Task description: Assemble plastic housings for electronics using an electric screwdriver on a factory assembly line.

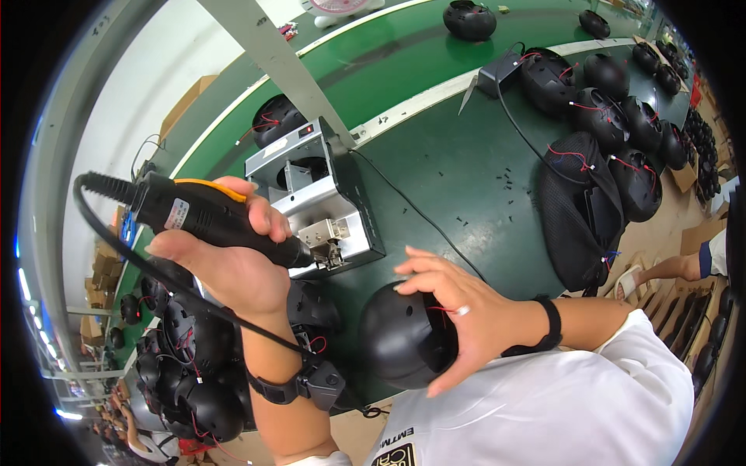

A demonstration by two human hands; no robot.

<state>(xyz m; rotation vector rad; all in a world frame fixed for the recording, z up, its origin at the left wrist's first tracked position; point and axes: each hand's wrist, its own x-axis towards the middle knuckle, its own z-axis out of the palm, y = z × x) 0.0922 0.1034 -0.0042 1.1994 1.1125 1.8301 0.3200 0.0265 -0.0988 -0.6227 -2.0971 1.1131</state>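
Observation:
My left hand (pixel 241 272) is wrapped round a black electric screwdriver (pixel 203 216), with an orange lever along its side and a cable at its rear end. The tool's tip meets the metal outlet of a silver and black screw feeder (pixel 351 225); whether a screw is on the bit cannot be seen. My right hand (pixel 458 307) grips a round black plastic shell (pixel 392 334) near the table's front edge. Its thumb and fingers span the shell's opening, where a red wire with a white connector shows.
Small dark screws (pixel 507 186) lie scattered on the green table (pixel 435 167). A black mesh bag (pixel 579 210) and several wired black shells (pixel 602 116) sit at the right. More shells (pixel 210 404) are piled at the lower left. A metal post (pixel 272 58) rises behind the feeder.

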